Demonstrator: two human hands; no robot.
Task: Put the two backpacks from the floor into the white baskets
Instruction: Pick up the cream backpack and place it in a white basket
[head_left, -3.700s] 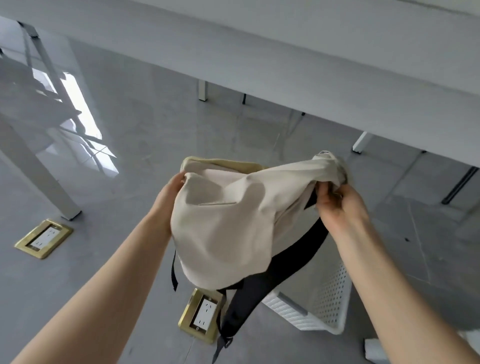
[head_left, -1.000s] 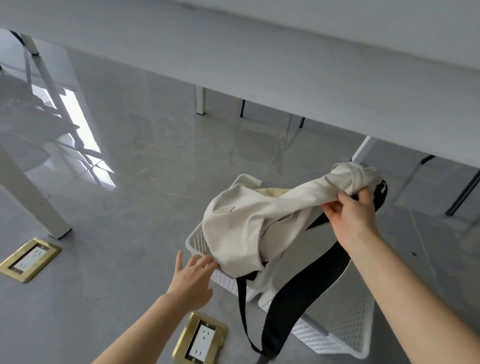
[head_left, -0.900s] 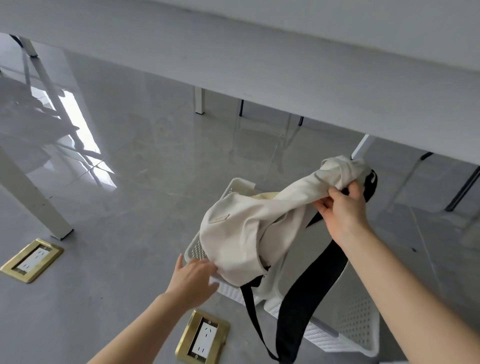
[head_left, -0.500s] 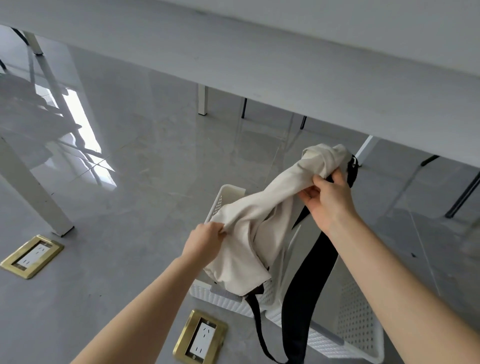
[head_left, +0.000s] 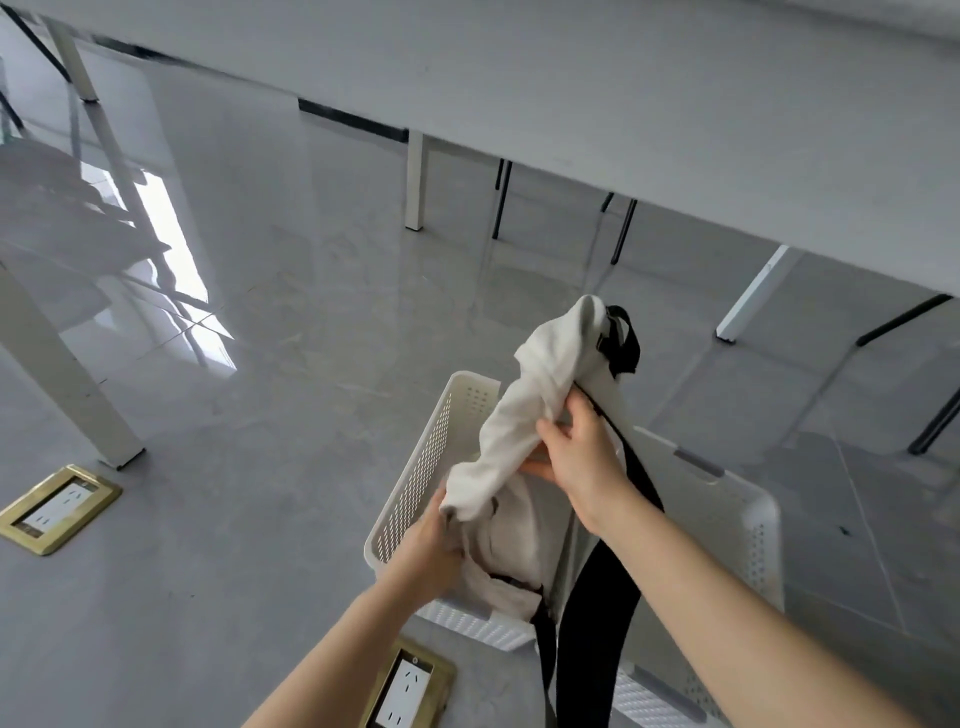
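Observation:
A cream backpack (head_left: 524, 415) with black straps (head_left: 597, 618) hangs crumpled over a white perforated basket (head_left: 426, 457) on the floor. Its lower part sits inside the basket, and its top sticks up above the rim. My left hand (head_left: 434, 551) grips the fabric low down at the basket's near left side. My right hand (head_left: 582, 457) holds the bag's middle from the right. A wide black strap dangles over the basket's near edge. Only one backpack is visible. A second white basket (head_left: 654, 701) shows partly at the bottom edge.
A long white table (head_left: 623, 104) spans the top, with white legs (head_left: 415, 182) and black chair legs (head_left: 621, 228) beneath it. Another white table leg (head_left: 62, 384) stands at left. Brass floor sockets lie at left (head_left: 52, 509) and just before the basket (head_left: 405, 691). The grey floor is glossy.
Both hands have lowered the backpack further into the basket. My left hand has slid down the fabric to the basket's near side, and my right hand has shifted from the top to the middle.

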